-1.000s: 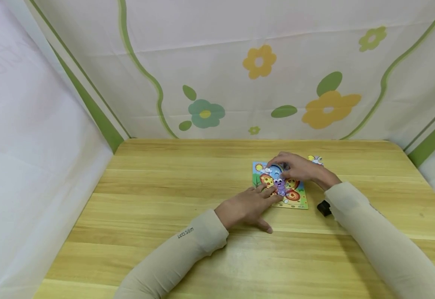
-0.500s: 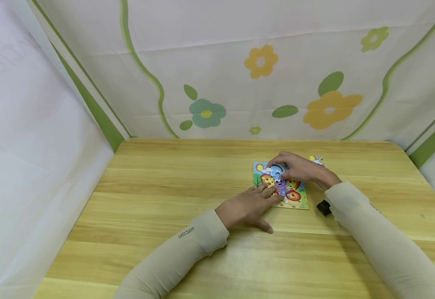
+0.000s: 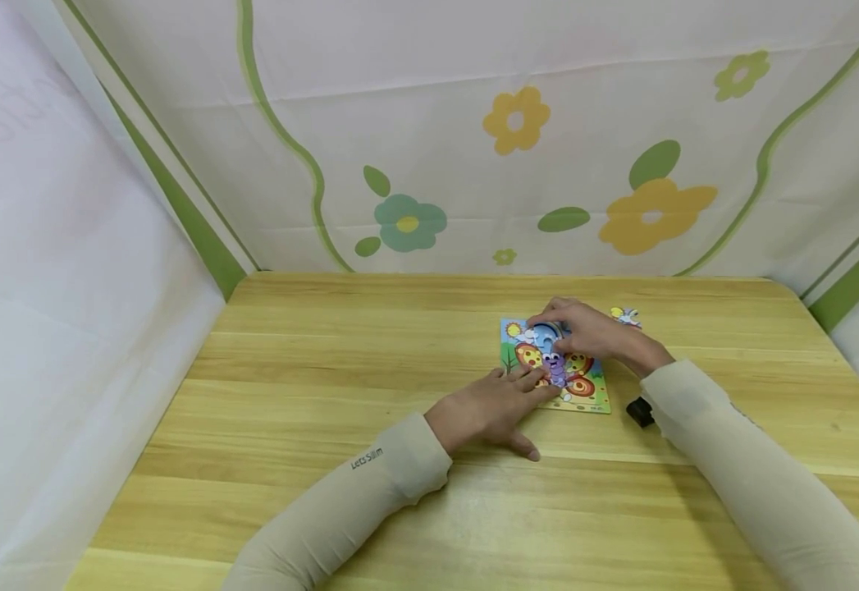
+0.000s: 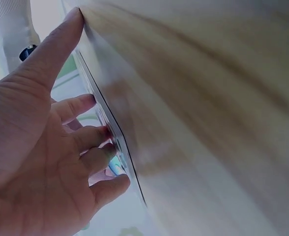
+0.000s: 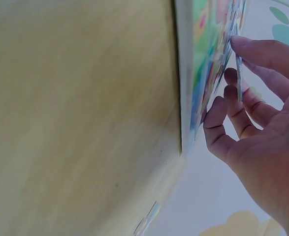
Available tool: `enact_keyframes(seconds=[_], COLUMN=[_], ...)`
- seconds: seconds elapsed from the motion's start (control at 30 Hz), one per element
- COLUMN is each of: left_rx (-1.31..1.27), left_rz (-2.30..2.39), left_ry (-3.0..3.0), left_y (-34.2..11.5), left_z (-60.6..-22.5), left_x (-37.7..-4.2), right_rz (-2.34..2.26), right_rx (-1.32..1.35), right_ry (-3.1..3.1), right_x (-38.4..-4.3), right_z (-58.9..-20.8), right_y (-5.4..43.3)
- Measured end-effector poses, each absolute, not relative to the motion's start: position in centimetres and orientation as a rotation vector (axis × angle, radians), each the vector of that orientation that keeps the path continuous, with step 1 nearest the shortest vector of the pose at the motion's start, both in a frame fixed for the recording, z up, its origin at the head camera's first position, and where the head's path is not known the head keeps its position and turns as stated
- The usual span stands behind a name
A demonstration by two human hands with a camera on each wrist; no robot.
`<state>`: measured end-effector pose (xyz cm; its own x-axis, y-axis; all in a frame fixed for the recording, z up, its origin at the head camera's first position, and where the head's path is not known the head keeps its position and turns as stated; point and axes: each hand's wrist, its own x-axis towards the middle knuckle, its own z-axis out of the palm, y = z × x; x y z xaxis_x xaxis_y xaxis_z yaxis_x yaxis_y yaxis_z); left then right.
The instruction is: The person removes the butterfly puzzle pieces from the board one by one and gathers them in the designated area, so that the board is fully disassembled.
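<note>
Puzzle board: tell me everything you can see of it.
The board is thin, squarish, pale at the side edge and brightly printed: a butterfly with a purple body and red-and-yellow wings, a sun in the far left corner. Material unclear. It lies flat on the table. The left hand rests on its near left part; the right hand covers its far right corner, holding a thin piece.

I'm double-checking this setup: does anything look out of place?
Mildly: what looks like a loose puzzle piece lies off the board, on the table beyond the right hand. No spill or damage shows.
</note>
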<state>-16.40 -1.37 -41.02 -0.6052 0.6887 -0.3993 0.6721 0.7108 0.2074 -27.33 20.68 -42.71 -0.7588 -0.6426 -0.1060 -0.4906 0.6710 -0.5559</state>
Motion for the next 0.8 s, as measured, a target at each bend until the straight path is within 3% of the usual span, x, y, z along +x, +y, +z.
enact_keyframes(seconds=[0.5, 0.8], left_rx=[1.055, 1.044], left_rz=[0.061, 0.052], left_ry=[2.472, 2.481], left_y=[-1.4, -1.4], left_z=[-41.1, -41.0], left_x=[-16.3, -16.3], right_rz=[-0.677, -0.751], right_rx=[-0.925, -0.745], right_ry=[2.687, 2.742], right_x=[-26.7, -26.0], right_z=[-42.2, -41.5], right_y=[21.0, 24.5])
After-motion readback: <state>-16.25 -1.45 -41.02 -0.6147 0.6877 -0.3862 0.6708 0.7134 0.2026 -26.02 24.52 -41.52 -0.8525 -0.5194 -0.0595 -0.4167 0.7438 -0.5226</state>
